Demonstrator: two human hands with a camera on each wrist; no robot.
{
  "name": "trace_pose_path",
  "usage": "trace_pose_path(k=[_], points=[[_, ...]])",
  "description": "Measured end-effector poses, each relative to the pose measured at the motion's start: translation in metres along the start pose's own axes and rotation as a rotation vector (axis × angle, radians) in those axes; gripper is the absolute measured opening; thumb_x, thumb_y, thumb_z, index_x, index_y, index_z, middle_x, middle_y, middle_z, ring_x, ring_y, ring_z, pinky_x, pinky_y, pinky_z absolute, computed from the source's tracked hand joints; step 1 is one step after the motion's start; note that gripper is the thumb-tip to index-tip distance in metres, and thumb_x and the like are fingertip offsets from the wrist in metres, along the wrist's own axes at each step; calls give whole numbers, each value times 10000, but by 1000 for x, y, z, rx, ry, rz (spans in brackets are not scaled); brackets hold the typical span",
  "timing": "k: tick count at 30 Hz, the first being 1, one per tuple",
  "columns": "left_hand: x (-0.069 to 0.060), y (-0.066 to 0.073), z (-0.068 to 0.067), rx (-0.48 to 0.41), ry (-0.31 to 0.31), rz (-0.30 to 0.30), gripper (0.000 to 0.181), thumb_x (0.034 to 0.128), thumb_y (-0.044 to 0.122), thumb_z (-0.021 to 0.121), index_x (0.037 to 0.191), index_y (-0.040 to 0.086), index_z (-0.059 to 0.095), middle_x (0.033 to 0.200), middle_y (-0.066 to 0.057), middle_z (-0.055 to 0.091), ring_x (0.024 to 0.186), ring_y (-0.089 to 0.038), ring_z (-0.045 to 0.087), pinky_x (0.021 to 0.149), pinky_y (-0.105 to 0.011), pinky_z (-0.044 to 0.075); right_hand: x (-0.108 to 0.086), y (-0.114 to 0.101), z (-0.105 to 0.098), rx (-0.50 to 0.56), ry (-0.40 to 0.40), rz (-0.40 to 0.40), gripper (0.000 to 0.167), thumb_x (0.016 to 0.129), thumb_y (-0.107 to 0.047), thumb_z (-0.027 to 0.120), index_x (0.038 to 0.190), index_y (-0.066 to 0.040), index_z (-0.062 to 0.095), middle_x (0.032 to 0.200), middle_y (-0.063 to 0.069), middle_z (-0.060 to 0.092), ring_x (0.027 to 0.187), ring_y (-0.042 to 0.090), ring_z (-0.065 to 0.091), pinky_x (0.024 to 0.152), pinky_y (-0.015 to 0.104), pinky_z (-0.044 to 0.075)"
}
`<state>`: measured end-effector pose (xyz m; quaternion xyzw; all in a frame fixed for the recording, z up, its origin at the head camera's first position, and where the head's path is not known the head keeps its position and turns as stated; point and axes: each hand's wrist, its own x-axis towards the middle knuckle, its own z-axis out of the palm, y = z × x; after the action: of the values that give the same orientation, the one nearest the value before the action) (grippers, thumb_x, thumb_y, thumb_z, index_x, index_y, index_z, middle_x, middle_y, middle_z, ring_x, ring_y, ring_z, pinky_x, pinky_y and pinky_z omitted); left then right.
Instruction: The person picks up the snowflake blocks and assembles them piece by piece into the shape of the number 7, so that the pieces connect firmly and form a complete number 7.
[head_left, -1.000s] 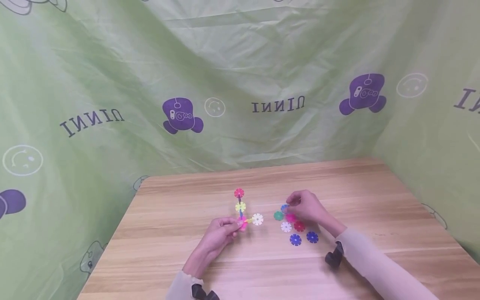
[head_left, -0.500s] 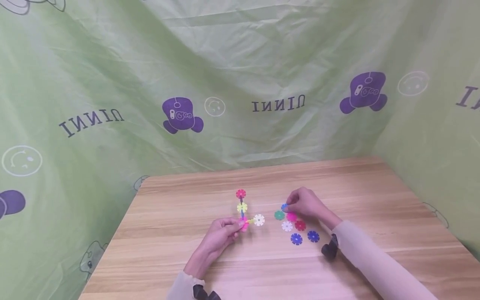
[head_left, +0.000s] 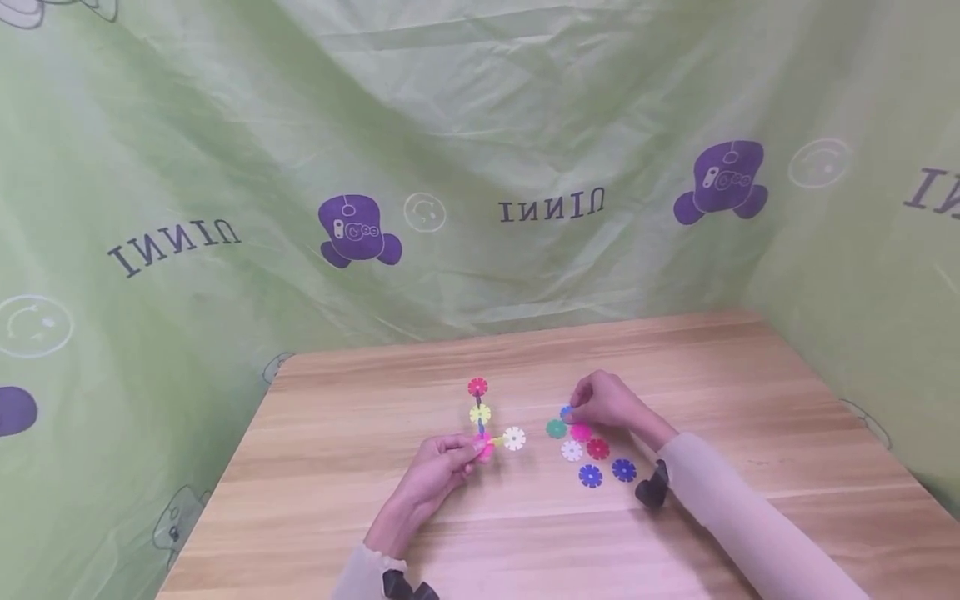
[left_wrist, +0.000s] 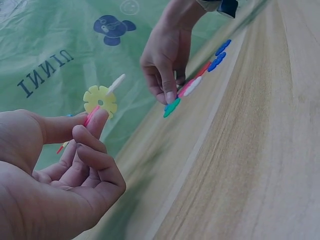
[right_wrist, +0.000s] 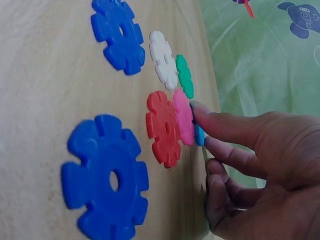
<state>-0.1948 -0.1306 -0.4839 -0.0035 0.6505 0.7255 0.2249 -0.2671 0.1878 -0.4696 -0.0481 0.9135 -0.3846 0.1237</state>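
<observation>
My left hand [head_left: 441, 468] pinches a pink disc [head_left: 487, 448] of a joined piece. From that disc a chain with a yellow disc [head_left: 480, 414] and a red disc [head_left: 477, 387] runs away from me, and a side arm ends in a white disc [head_left: 514, 438]. My right hand [head_left: 609, 402] has thumb and fingertips at a light blue disc [right_wrist: 199, 131], which they partly cover, at the far end of the loose discs. Beside it lie a green disc [head_left: 556, 428] and a loose pink disc [head_left: 581, 432].
Nearer me on the wooden table [head_left: 337, 392] are a loose white disc [head_left: 572, 451], a loose red disc [head_left: 597, 449] and two dark blue discs, a left one [head_left: 590, 476] and a right one [head_left: 624, 470]. A green printed cloth [head_left: 465, 275] hangs behind the table.
The right fingers have come down and closed in on the light blue disc, and the right forearm has shifted slightly left. The left hand holds the joined piece much as before.
</observation>
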Motion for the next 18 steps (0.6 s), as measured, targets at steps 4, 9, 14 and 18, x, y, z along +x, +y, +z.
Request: trace_pose_path(k=[4, 9, 14, 18], points=[[1, -1, 0, -4, -2, -5, 167, 984, 123, 700, 1113, 20, 728, 994, -10, 770, 769, -64, 539, 704, -174, 466, -2, -5, 0, -2, 6, -12, 231, 842, -167, 869, 982, -40, 736, 941, 102, 739, 849, 210, 677, 829, 371, 614], [2, 1, 0, -2, 14, -4, 129, 980, 132, 706, 1066, 40, 735, 999, 9, 755, 772, -63, 536, 698, -172, 464, -4, -15, 3, -84, 15, -31, 235, 888, -124, 819, 1061, 6, 727, 977, 126, 735, 845, 207, 671, 812, 365, 615], [4, 3, 3, 2, 5, -1, 69, 981, 125, 707, 1000, 66, 737, 946, 37, 739, 752, -59, 526, 679, -172, 444, -8, -22, 3, -162, 2, -31, 172, 918, -92, 778, 1025, 21, 705, 884, 107, 699, 750, 188, 637, 674, 294, 567], [2, 1, 3, -2, 2, -15, 91, 981, 141, 714, 1024, 66, 745, 914, 46, 757, 739, -53, 523, 675, -177, 438, -9, -21, 4, -171, -9, -12, 160, 928, -101, 767, 1003, 7, 676, 853, 99, 668, 727, 188, 620, 640, 276, 536]])
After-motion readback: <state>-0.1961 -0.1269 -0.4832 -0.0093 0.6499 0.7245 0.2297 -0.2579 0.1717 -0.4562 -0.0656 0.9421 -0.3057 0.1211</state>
